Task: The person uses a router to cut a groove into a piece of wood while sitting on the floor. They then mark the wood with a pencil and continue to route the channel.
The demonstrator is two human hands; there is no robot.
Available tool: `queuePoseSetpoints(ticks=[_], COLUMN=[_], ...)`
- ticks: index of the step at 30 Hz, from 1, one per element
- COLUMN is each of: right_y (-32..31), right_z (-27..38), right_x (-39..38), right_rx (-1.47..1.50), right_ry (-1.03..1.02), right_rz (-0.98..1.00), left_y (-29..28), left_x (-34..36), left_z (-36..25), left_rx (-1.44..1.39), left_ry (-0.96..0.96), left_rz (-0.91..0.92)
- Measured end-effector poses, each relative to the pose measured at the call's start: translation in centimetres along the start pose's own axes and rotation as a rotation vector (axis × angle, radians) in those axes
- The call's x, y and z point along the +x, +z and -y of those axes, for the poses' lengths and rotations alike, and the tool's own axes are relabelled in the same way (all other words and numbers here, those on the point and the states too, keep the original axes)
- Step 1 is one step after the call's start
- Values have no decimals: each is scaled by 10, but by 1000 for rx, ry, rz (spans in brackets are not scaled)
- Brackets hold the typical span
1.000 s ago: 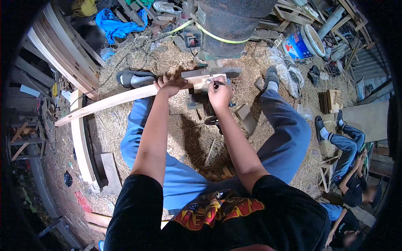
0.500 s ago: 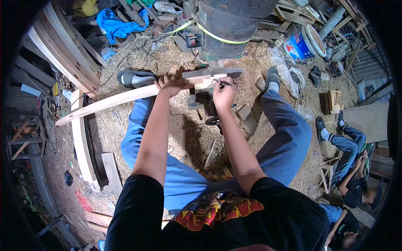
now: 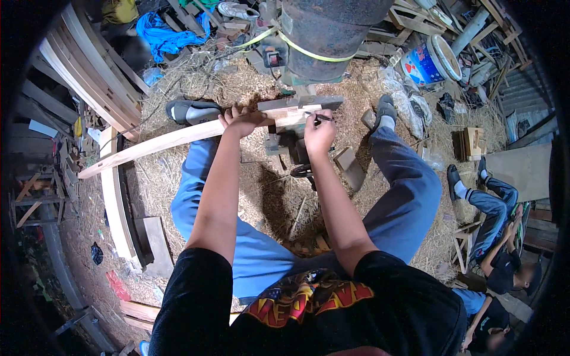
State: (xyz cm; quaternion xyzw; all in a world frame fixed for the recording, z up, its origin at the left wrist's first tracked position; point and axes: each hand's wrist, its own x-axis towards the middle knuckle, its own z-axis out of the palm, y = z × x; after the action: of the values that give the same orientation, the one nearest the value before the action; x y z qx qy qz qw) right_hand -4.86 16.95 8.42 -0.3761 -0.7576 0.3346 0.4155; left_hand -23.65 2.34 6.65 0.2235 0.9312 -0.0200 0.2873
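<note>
A long, slightly curved pale wooden beam [image 3: 166,141] runs from the left to the middle, where its jointed end lies by a dark metal plate [image 3: 330,102]. My left hand [image 3: 240,123] is laid across the beam, fingers apart and bent over its far edge, holding it. At that end, my right hand [image 3: 319,136] pinches a dark pen [image 3: 323,118], its tip close to the wood's surface. Whether the tip touches is too small to tell. A small light block of wood [image 3: 289,121] sits beside the beam, just left of my right hand.
A large dark barrel [image 3: 329,35] with a yellow strap stands ahead. Another beam [image 3: 116,202] passes under the long one at left; curved timbers [image 3: 98,77] lean behind it. Shavings and straw cover the floor [image 3: 270,196]. A paint bucket [image 3: 424,64] lies right; two people sit far right.
My right hand has shifted very slightly, and the pen has tilted a little, its tip now more to the left. My left hand and the beam stay in place.
</note>
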Motion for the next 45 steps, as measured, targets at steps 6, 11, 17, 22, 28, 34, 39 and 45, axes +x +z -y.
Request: queuePoseSetpoints(ticks=[6,11,17,22,28,34,39,45], right_y=[-3,-4,-20,-48,-95,-116,-114,-103], right_z=[-12,-7,-1,-22,-15,-17,-36,-66], right_x=[4,4,-3,-36,-90,-107,-113,-87], right_rx=[-67,65,241,201,243,102,95,138], right_ry=[-24,47,80,90,-169,-245,-177,32], right_rz=[45,-33,-12,449,331,352,383,536], left_y=[-7,0,-1,15,38,154,151,161], left_x=[-9,0,-4,1,-23,-107,-170,-170], left_z=[-16,-7,-10,1,-3,-27,-69,-46], left_rx=[-20,-38,5,-4,-17,-541,-796,-810], left_ry=[33,66,75,62,118,199,677,576], left_rz=[-28,-6,-9,-133,-534,-697,-370,-131])
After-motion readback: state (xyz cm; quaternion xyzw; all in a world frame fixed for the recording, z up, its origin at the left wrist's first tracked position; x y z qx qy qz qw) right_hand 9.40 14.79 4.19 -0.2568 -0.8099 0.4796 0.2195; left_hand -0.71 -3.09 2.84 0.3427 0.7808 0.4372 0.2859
